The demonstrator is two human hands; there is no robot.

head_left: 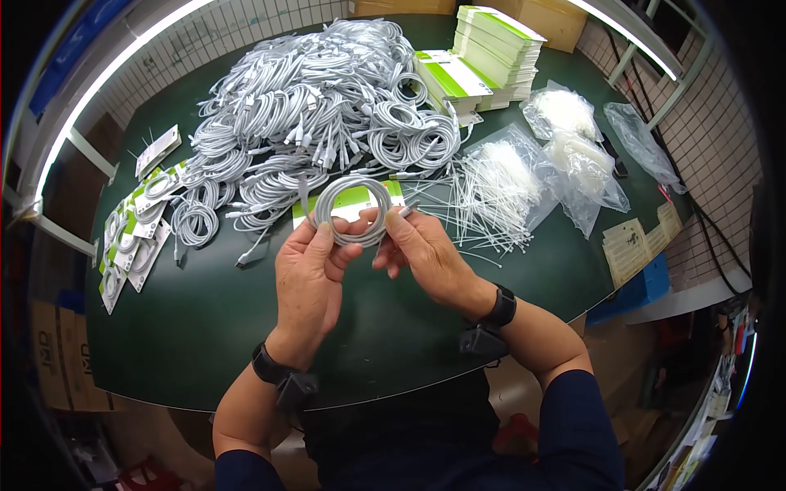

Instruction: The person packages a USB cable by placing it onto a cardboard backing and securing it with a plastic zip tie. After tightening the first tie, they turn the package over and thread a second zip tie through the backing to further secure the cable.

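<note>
coiled gray cable (354, 182) held over a dark green counter (393, 327). we see the ring upright, its open middle facing us, near the counter's centre. the left hand (309, 266) has its thumb and fingers closed to the thickness of the coil, gripping it at the lower left. the right hand (422, 255) pinches the coil's right side in the same way, thumb in front; a pale plug (407, 209) lies just beside that thumb. behind the ring we note a green and white card (396, 193); whether the coil touches it, we cannot tell.

beyond the hands we find a large heap of coiled cables (311, 98), with stacked cards (501, 53) to its right. nearer on the right, loose white cable ties (491, 200) fan out partly over a clear bag, and further clear bags (580, 168) lie beside them. at the left edge we observe carded cables (139, 233) overlapping one another. each wrist bears a black band (501, 307).
</note>
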